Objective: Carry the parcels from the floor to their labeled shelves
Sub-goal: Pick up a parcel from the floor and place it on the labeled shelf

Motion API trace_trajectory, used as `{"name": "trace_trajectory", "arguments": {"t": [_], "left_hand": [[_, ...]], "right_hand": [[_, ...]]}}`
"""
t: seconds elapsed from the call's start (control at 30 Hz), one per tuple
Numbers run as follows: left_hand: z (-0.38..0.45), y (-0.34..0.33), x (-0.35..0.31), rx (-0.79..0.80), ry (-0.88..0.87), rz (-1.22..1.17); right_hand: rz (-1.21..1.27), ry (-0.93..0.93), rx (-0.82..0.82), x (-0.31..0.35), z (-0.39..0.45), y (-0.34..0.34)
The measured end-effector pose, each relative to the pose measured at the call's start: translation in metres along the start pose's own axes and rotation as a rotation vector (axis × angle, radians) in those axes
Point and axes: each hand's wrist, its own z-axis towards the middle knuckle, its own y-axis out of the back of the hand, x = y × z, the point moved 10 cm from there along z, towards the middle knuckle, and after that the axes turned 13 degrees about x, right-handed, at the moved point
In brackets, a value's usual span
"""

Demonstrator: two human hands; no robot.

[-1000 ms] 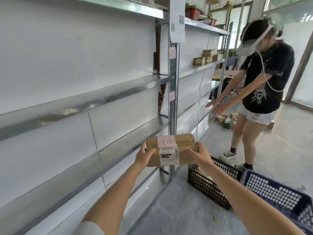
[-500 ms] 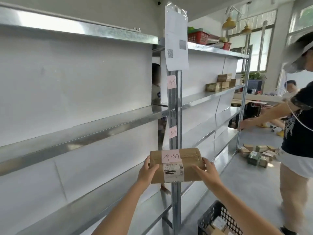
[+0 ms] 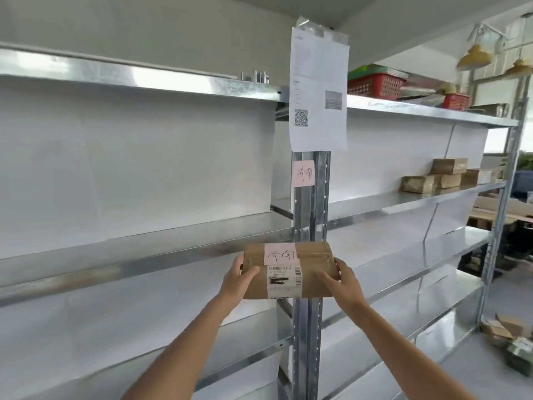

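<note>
I hold a brown paper parcel (image 3: 313, 272) with both hands in front of the metal upright (image 3: 310, 215). It bears a pink handwritten note and a white barcode label. My left hand (image 3: 238, 277) grips its left end and my right hand (image 3: 340, 280) its right end. A pink label (image 3: 303, 173) with the same handwriting is stuck on the upright above the parcel. The bare metal shelf (image 3: 144, 249) to the left lies at about the parcel's height. Several brown parcels (image 3: 444, 174) sit on the right-hand shelf (image 3: 403, 197).
A white sheet with a QR code (image 3: 318, 90) hangs at the top of the upright. Red baskets (image 3: 375, 85) stand on the top right shelf. More parcels (image 3: 507, 339) lie on the floor at the right. Hanging lamps (image 3: 476, 56) show at the upper right.
The parcel has risen from the lower shelf level to the middle shelf level, and my view has tilted up. The other person and the floor crates have left the frame.
</note>
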Motion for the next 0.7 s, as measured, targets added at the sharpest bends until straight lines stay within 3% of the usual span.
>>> {"name": "trace_trajectory", "arguments": {"t": [0.4, 0.53, 0.7], "left_hand": [[0.034, 0.068, -0.088, -0.377, 0.025, 0.111], [0.047, 0.088, -0.091, -0.514, 0.074, 0.166], [0.074, 0.113, -0.07, -0.563, 0.12, 0.017]], "right_hand": [[0.099, 0.247, 0.335, 0.086, 0.136, -0.006], [0.102, 0.255, 0.411, 0.092, 0.175, -0.025], [0.1, 0.238, 0.439, 0.091, 0.221, -0.051]]}}
